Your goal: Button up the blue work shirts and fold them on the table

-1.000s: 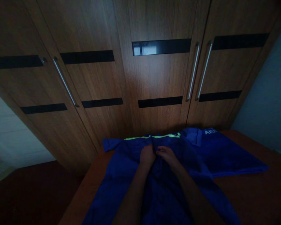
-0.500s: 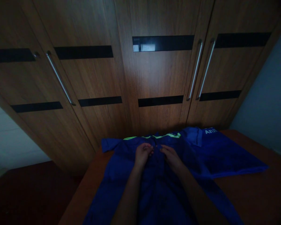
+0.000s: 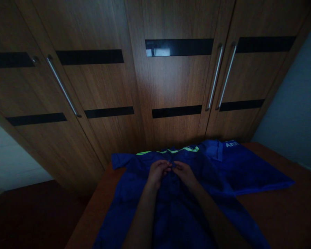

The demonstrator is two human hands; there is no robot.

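A dark blue work shirt (image 3: 134,200), crossed by a yellow-green reflective strip at its far end, lies spread out before me. Both hands meet over its middle front, just below that strip. Fingers of my left hand (image 3: 158,172) are bent and pinch the shirt's front edge. My right hand (image 3: 184,174) pinches the same edge from the other side, its fingertips almost touching the left ones. Any button or fastener between the fingertips is too dark and small to make out.
The shirt lies on a reddish-brown wooden surface (image 3: 274,214). Right of it is a brighter blue folded item (image 3: 251,169) with white lettering. Behind stands a wooden wardrobe (image 3: 171,83) with long metal handles and black strips. A pale wall (image 3: 287,97) is at right.
My hands have come closer together at the shirt's front; the right one has moved left. The view has shifted slightly.
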